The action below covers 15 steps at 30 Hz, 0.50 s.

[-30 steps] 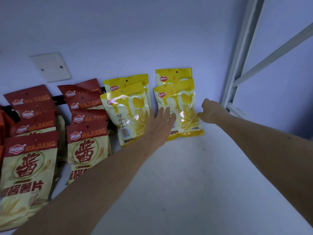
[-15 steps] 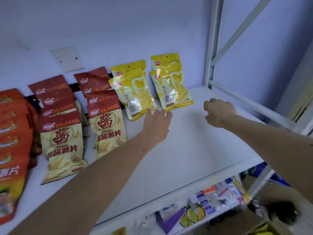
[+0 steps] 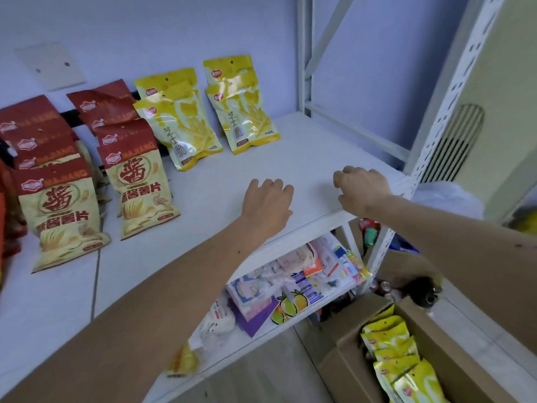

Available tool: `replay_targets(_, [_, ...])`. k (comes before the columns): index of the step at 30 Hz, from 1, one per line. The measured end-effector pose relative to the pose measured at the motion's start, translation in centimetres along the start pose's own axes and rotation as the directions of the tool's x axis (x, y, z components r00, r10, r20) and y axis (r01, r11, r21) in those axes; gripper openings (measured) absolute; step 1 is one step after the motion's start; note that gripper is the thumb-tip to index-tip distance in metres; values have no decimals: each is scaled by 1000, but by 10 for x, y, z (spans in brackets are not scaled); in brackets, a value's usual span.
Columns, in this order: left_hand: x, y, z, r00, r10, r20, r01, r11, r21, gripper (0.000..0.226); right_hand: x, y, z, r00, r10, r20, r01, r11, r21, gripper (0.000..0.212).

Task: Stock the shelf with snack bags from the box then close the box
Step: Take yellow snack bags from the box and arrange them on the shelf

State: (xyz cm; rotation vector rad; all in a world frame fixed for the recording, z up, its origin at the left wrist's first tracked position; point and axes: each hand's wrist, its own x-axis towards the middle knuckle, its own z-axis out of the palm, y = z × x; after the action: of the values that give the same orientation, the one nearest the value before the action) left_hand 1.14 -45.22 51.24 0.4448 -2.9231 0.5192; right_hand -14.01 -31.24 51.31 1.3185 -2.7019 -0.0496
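Observation:
Two short rows of yellow snack bags (image 3: 186,132) lean against the back wall on the white shelf (image 3: 305,146); the right row (image 3: 244,112) stands beside the left. My left hand (image 3: 268,203) hovers over the shelf near its front edge, fingers loosely curled, holding nothing. My right hand (image 3: 361,189) is over the shelf's front right corner, fingers loosely curled and empty. An open cardboard box (image 3: 453,344) on the floor at the lower right holds several more yellow bags (image 3: 398,356).
Red and cream chip bags (image 3: 133,175) fill the left of the shelf. White perforated uprights (image 3: 453,91) frame the right end. A lower shelf (image 3: 296,286) holds colourful packets. A wall plate (image 3: 50,65) is at the upper left.
Both hands have drawn back from the yellow bags toward the shelf's front edge. My view has tilted down and right, bringing the lower shelf and the box into sight.

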Motion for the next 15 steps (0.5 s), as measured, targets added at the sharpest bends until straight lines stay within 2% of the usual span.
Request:
replay_targets(9, [-14,116,-29,999,3,-47,-5,999,-52,31,-72,76,16,993,-115,-4,115,992,-47,22])
replay_targets(15, [-38,208,-31,997,-75,-31,72,993,-95,27,-127,130,36,973,-226,41,228,972,-49,18])
